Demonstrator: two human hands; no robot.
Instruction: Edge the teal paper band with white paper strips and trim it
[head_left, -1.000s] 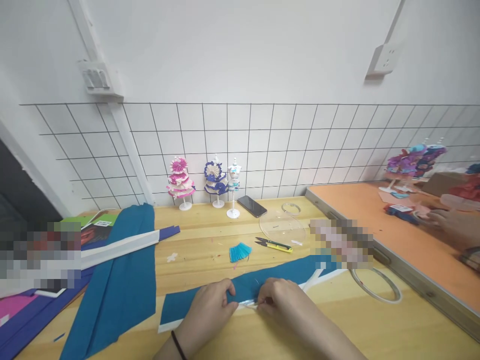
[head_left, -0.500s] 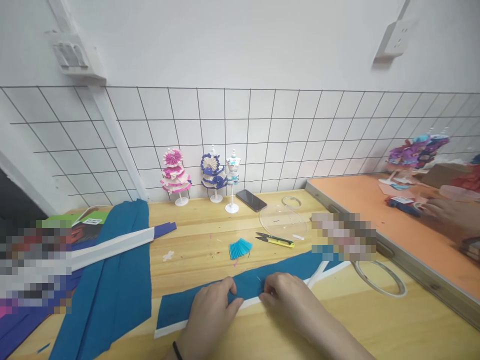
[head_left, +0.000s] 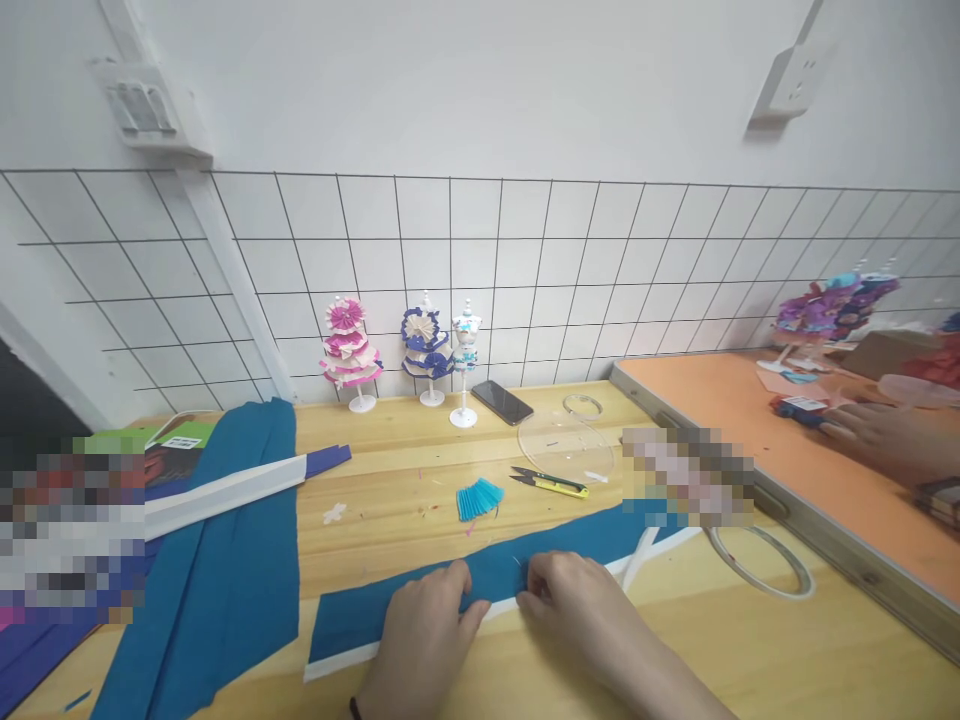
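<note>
A long teal fabric strip [head_left: 487, 565] lies across the wooden table, its near edge lined by a white strip [head_left: 352, 662]. My left hand [head_left: 427, 630] bears on the cloth left of centre, curled fingers and thumb closed over its near edge. Just to the right, my right hand [head_left: 574, 605] is pinched at the same edge. A thin, pale sliver, seemingly a needle [head_left: 517, 561], sticks up by its fingertips; the pinch itself is partly hidden. A loose white tape end [head_left: 640, 558] crosses the strip beyond my right hand.
Beyond the cloth lie a pleated blue fan [head_left: 480, 498], yellow-handled thread snips [head_left: 550, 483], a clear round lid [head_left: 564, 445] and a phone [head_left: 502, 402]. Small decorated dress stands [head_left: 431, 355] line the wall. Teal fabric [head_left: 232, 560] covers the left. A person's hand [head_left: 870, 432] is over the orange table.
My left thumb has shifted slightly right along the white edge. My right hand stays pinched in nearly the same place. The other person's hand has moved slightly left.
</note>
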